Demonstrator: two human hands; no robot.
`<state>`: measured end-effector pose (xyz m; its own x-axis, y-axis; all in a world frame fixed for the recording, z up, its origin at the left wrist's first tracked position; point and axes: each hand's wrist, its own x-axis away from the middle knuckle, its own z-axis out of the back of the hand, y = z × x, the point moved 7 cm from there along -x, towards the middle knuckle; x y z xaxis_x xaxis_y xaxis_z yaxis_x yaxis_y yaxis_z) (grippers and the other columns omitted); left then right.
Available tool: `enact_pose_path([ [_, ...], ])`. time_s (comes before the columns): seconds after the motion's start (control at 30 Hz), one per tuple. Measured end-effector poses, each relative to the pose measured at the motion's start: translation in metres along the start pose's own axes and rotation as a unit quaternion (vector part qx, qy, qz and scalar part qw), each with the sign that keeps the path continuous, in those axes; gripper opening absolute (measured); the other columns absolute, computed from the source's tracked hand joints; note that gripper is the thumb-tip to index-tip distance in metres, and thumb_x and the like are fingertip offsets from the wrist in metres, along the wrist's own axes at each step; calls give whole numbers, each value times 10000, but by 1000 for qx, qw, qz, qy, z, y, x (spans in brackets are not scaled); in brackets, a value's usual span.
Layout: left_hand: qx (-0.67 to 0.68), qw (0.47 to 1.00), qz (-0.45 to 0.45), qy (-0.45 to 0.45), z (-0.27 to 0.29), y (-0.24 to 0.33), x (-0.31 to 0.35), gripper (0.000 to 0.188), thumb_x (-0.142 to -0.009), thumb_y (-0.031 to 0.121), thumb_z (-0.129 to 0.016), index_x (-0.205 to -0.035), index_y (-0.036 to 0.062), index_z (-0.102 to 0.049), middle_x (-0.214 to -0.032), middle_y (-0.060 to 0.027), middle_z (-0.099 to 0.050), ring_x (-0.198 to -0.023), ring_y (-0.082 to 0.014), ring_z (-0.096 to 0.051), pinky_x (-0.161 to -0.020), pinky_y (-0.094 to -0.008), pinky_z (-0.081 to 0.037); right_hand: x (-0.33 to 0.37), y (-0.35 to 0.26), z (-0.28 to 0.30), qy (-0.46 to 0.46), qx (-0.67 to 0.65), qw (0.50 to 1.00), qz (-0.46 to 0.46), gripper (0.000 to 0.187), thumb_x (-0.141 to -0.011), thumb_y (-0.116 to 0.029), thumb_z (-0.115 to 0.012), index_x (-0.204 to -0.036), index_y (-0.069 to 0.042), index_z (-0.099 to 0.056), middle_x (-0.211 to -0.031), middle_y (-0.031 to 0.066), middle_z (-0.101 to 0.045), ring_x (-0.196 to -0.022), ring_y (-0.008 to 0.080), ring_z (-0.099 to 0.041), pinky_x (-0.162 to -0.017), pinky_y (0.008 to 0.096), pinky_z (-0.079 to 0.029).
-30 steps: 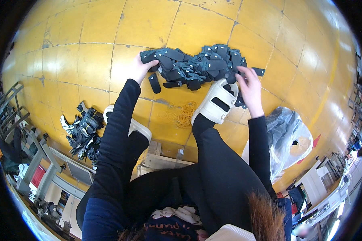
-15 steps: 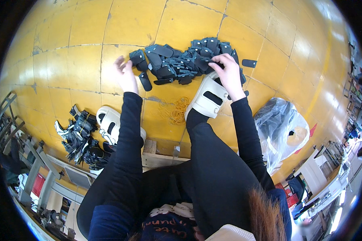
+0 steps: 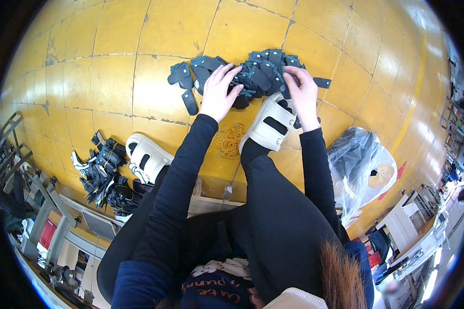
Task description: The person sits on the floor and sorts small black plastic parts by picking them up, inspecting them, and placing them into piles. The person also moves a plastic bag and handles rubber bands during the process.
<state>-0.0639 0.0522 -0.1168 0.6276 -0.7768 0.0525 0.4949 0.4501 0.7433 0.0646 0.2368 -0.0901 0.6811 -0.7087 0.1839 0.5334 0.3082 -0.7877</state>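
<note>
A long heap of flat, dark, round-ended pieces (image 3: 263, 76), several with small white marks, lies on the floor in front of me. Spread over the middle of the heap, my left hand (image 3: 221, 92) has its fingers apart and shows nothing in its grasp. My right hand (image 3: 303, 95) is at the heap's right side, above the toe of my right clog. Its thumb and forefinger are close together at the edge of the dark pieces; whatever may be between them is too small to make out. One loose dark piece (image 3: 189, 102) lies at the heap's left end.
My cream clogs (image 3: 149, 159) rest on the yellow tiled floor (image 3: 98, 82). Tangled yellow rubber bands (image 3: 227, 141) lie between them. Banded bundles of black parts (image 3: 108, 180) sit at the left, a clear plastic bag (image 3: 361, 165) at the right. Another dark piece (image 3: 322, 82) lies beyond the right hand.
My left hand has moved right, from beside the heap's left end to over its middle. My right hand has shifted slightly to the right, and its fingertips have drawn back from the heap's middle.
</note>
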Motion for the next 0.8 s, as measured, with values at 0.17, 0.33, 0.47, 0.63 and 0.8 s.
enact_pose_path([
  [0.17,34,998,49,-10,1,-13,-1,391,-811,215,-654,-1185,127,-581,-1079,-100,-592,-1055,-294,-537,-941,-404,-394,-3,-35,-49,-133,28,986,96,256,-809,-106,-661,-1053,-38,-623,-805,110,-602,-719,240,-590,-665,329,-475],
  [0.33,58,996,68,18,7,-23,6,367,-782,122,-651,-1142,79,-592,-1071,-117,-609,-1039,-313,-546,-921,-384,-421,14,-35,-71,-107,84,988,76,216,-820,-91,-645,-1027,-53,-598,-688,114,-583,-644,265,-595,-605,358,-465],
  [0.47,78,991,108,26,13,-35,12,330,-786,88,-650,-1113,71,-610,-1058,-97,-634,-1015,-241,-583,-845,-326,-466,25,-22,-69,-114,71,991,14,200,-817,-94,-655,-1004,-54,-599,-680,101,-576,-628,245,-586,-604,340,-466],
  [0.63,209,959,193,23,10,-56,19,370,-779,-4,-635,-1143,43,-588,-1080,-68,-619,-971,-161,-589,-805,-268,-486,24,-25,-63,-95,54,994,31,238,-802,-75,-670,-1024,-43,-592,-813,78,-581,-648,195,-551,-610,307,-468],
  [0.8,280,933,225,16,12,-73,27,400,-797,-54,-620,-1183,19,-543,-1113,-96,-589,-1006,-172,-587,-871,-287,-487,9,-33,-62,-71,17,996,45,423,-786,-99,-677,-1182,-34,-542,-1058,159,-549,-929,325,-579,-809,360,-481],
])
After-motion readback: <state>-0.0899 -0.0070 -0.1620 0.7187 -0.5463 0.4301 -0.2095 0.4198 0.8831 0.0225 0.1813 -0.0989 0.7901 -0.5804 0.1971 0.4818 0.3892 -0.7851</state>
